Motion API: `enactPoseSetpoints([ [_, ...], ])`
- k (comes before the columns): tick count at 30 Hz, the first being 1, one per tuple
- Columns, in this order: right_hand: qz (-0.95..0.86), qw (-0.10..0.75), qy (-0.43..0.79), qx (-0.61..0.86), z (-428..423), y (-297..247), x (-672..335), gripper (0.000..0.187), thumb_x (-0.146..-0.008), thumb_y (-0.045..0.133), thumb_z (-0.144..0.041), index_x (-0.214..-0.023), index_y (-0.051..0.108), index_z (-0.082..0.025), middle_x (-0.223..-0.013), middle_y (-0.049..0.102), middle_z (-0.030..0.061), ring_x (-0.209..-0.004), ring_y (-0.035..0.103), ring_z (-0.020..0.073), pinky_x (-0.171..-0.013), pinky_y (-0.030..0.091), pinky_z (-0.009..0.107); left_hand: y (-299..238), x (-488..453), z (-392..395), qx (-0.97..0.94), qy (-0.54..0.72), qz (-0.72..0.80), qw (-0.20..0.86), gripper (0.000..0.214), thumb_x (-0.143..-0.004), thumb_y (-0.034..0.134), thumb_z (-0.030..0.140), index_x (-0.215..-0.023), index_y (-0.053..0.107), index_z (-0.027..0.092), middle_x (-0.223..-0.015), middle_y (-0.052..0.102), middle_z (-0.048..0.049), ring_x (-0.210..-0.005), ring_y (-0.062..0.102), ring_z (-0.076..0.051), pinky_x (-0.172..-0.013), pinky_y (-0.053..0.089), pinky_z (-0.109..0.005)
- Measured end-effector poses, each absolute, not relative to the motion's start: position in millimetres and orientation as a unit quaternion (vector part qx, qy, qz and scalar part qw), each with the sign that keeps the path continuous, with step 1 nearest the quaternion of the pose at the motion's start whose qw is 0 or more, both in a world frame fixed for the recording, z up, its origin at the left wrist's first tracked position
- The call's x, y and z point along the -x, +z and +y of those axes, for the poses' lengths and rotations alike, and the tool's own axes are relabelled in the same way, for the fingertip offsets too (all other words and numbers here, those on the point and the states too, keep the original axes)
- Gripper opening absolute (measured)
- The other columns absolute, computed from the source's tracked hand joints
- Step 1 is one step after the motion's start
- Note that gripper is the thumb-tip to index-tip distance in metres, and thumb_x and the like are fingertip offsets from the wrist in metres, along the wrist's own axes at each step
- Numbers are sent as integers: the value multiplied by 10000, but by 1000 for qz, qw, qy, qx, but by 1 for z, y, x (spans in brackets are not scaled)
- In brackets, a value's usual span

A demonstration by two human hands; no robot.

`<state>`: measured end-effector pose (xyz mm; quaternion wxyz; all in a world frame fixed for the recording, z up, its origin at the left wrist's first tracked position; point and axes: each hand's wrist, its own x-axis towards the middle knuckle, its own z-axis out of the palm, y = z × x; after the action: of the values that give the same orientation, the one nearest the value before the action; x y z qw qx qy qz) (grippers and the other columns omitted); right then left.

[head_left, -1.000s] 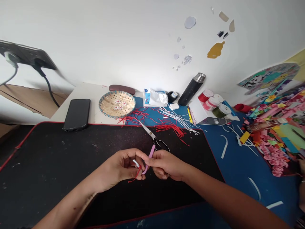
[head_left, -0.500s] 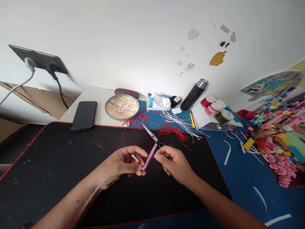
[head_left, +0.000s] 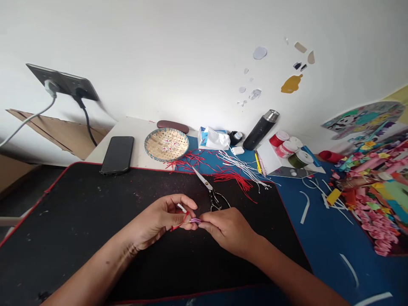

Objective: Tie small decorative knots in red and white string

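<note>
Between thumb and fingers, my left hand (head_left: 165, 214) pinches one end of a purple strip (head_left: 195, 221) together with a thin red cord (head_left: 185, 217) and a short white piece (head_left: 181, 208). My right hand (head_left: 228, 231) is closed on the strip's other end, close beside the left fingertips, with the strip bent into a small loop. Whether it is paper or ribbon I cannot tell. Just beyond my hands, scissors (head_left: 205, 183) lie with their blades pointing away to the left, their handles partly behind my right hand.
A black mat (head_left: 79, 221) lies under my hands. Behind it are a phone (head_left: 117, 155), a woven basket (head_left: 153, 155), red cords (head_left: 234, 178), white cords (head_left: 242, 163), a tissue pack (head_left: 213, 138), a black flask (head_left: 259, 131) and thread spools (head_left: 299, 159). Paper flowers (head_left: 382, 221) crowd the right.
My right hand has come left and down and taken hold of the purple strip's far end. The strip, stretched up and right before, is now folded short between both hands. The view shifted slightly.
</note>
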<state>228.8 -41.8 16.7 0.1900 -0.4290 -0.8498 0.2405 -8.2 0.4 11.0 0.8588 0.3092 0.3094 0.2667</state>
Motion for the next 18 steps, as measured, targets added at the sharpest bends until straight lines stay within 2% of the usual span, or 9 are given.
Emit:
enactPoseSetpoints([
  [3,-830,189,281,443,-42,21,-228,275,-1064,542,-314,-951,751,-178,-766,749,19,-640,659,136,-607,374,233,11,9,2,-295,269,312,862,319,-700,947,254,-954,795,136,-899,797,-86,-868,780,-225,-861,591,-299],
  [5,-813,181,309,458,-42,25,-227,249,-1046,571,-304,-925,754,-186,-750,735,6,-623,634,127,-601,362,230,11,9,3,-305,272,320,854,338,-701,948,280,-967,805,129,-912,805,-96,-891,781,-242,-893,598,-333],
  [11,-766,142,392,489,-45,31,-225,270,-1009,607,-278,-782,719,-184,-657,657,-29,-588,572,104,-597,342,224,6,7,4,-373,271,359,812,363,-689,954,337,-949,814,126,-811,794,-63,-726,749,-179,-711,601,-260],
  [18,-698,143,474,518,-51,32,-221,231,-953,668,-276,-759,735,-170,-612,585,-50,-556,487,78,-549,310,210,7,4,4,-404,260,359,800,386,-687,941,388,-946,810,134,-745,768,-31,-629,685,-130,-649,563,-235],
])
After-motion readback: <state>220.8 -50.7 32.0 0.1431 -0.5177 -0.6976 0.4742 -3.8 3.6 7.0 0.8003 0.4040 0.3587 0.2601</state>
